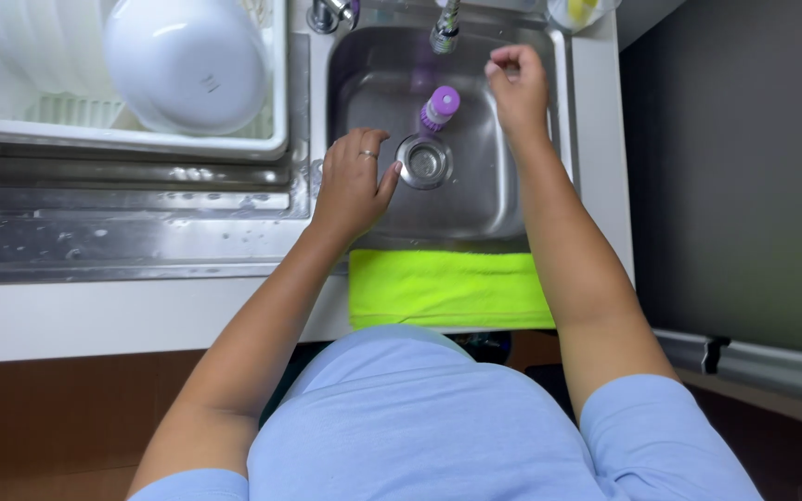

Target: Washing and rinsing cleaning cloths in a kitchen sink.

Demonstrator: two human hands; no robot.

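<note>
A purple-capped bottle (438,108) stands in the steel sink (475,199) just behind the drain (424,161), under the faucet (445,28). A lime-green cloth (447,288) drapes the sink's front edge; a white bowl (187,63) sits in the rack left of it. The basin floor lies otherwise open. Left hand (355,181) rests loosely spread beside the drain, empty; right hand (517,83) is pinched together, whether on anything I cannot tell

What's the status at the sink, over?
Left hand open, empty, over sink near drain. Right hand fingers pinched, contents unseen. Purple-capped bottle stands between them.
</note>
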